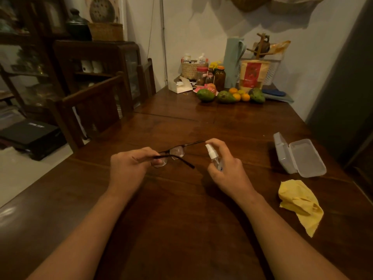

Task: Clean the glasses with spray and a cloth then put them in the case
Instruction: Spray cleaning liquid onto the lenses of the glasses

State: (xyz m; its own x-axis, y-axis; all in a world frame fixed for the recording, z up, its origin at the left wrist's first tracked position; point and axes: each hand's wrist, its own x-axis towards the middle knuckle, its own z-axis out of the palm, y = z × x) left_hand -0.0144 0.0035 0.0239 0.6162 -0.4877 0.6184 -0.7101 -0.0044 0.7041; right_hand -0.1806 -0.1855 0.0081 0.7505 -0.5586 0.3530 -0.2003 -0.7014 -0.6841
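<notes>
Your left hand (129, 165) grips the glasses (175, 153) by the frame above the counter (181, 219); your right hand (226, 168) is clenched around the spray bottle (214, 156), nozzle facing the lenses. They look light and fragile, so hold the frame, not the lenses.

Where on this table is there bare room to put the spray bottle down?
Bare wood lies between the right hand and the open case, and in the wide middle strip between the hands and the fruit. The near table, under the forearms, is bare too. The far end is crowded with jars, fruit and boxes; the cloth takes the right edge.
</notes>
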